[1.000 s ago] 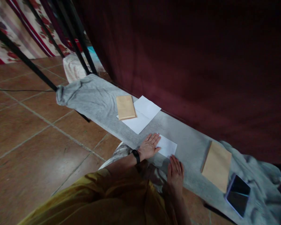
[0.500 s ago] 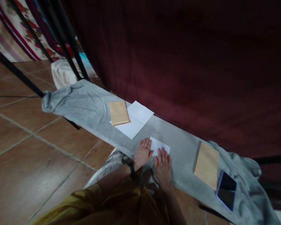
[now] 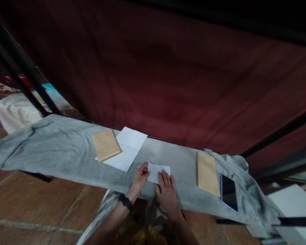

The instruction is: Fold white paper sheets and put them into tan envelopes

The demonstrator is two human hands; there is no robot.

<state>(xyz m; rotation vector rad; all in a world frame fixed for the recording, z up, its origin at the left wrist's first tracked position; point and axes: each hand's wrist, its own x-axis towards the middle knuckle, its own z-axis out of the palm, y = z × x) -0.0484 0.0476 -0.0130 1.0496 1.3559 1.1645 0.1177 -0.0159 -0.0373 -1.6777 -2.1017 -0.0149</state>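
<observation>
A small folded sheet of white paper (image 3: 155,169) lies on the grey cloth in front of me. At its left edge my left hand (image 3: 139,179), a dark band on the wrist, has thumb and fingers closed on the paper. My right hand (image 3: 166,192) rests flat with fingers stretched over the paper's lower right part. Left of my hands is a larger white sheet (image 3: 130,149) with a crease across it. A stack of brown envelopes (image 3: 106,144) covers that sheet's left corner.
Grey cloth (image 3: 66,153) covers the narrow bench. To the right are another brown envelope stack (image 3: 207,173) and a phone (image 3: 228,193) with a purple edge. A dark red curtain (image 3: 153,85) hangs along the far side. Black metal bars (image 3: 277,134) stand at both ends.
My view has turned to the right. My left hand has gone from lying flat to gripping the paper's left edge. My right hand stays flat on the paper.
</observation>
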